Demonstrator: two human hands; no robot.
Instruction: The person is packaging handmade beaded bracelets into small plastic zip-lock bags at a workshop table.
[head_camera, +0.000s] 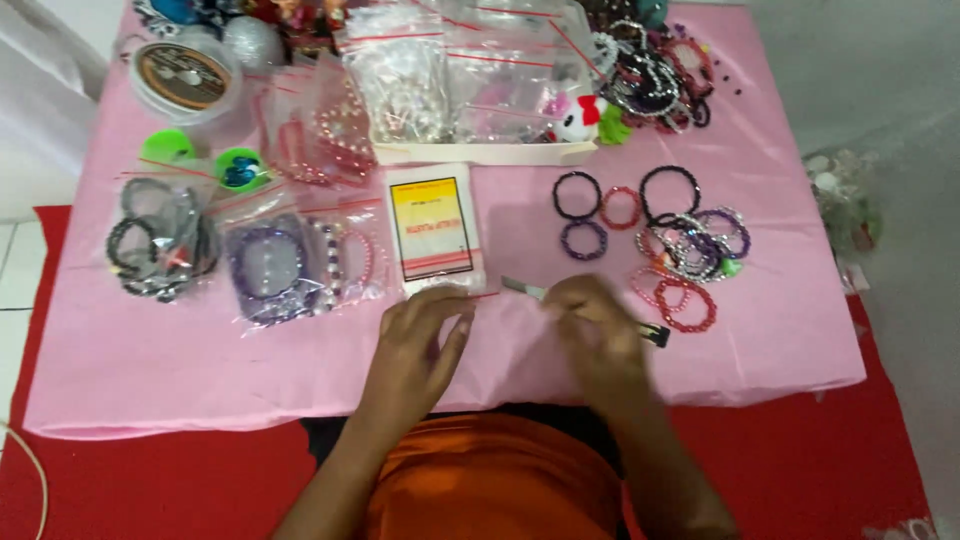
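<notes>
My left hand (420, 345) rests at the near edge of the pink table (780, 330), its fingers pinched on a clear plastic bag with a thin red strip (478, 296). My right hand (595, 325) is closed around a small tool (524, 288) with a metal tip sticking out left and a dark end (655, 335) showing on the right. The hand is blurred. Just beyond my left hand lies a white packet with a yellow label (433, 228).
Finished bead bracelets (680, 245) lie to the right. Bagged bracelets (280, 268) and dark bead bags (160, 240) lie to the left. A white tray of clear bags (480, 152), a spool of cord (185, 75) and green caps (168, 146) sit further back.
</notes>
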